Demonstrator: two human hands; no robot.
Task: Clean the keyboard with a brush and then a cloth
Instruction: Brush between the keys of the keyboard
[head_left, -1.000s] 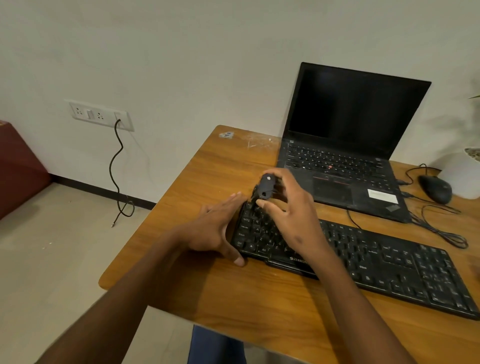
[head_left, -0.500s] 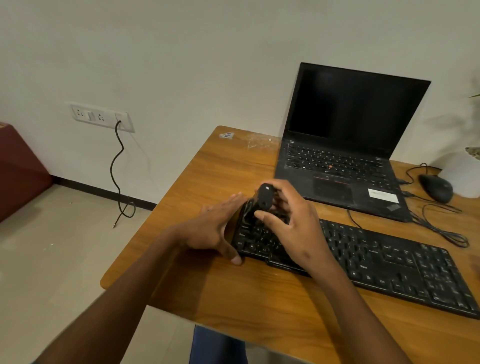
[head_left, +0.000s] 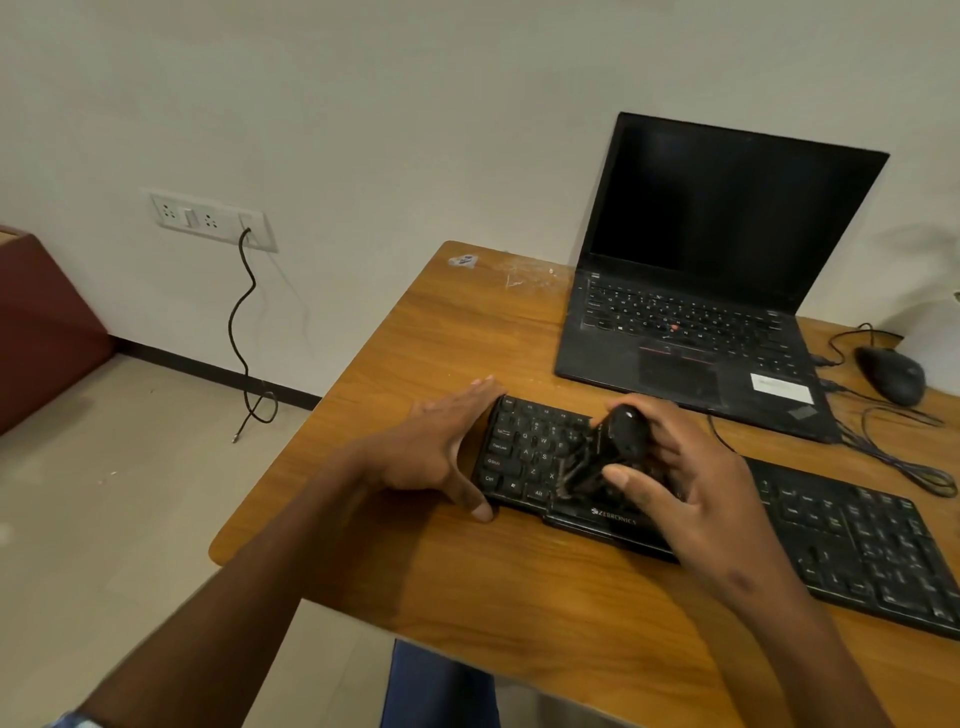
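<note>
I am bracing my left hand (head_left: 436, 447) flat against the left end of the black keyboard (head_left: 857, 540) lying on the table (head_left: 467, 582), fingers straight, holding nothing. My right hand (head_left: 680, 478) is curling its grip around the dark brush (head_left: 621, 436), bristles resting on the left-side keys.

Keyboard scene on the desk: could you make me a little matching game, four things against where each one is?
Things:
1. brush
2. left hand
3. mouse
4. laptop

Places:
A. right of the laptop
B. behind the keyboard, lid open
C. gripped by the right hand, bristles on the keys
D. braced against the keyboard's left end

Pairs: 1-C, 2-D, 3-A, 4-B
</note>
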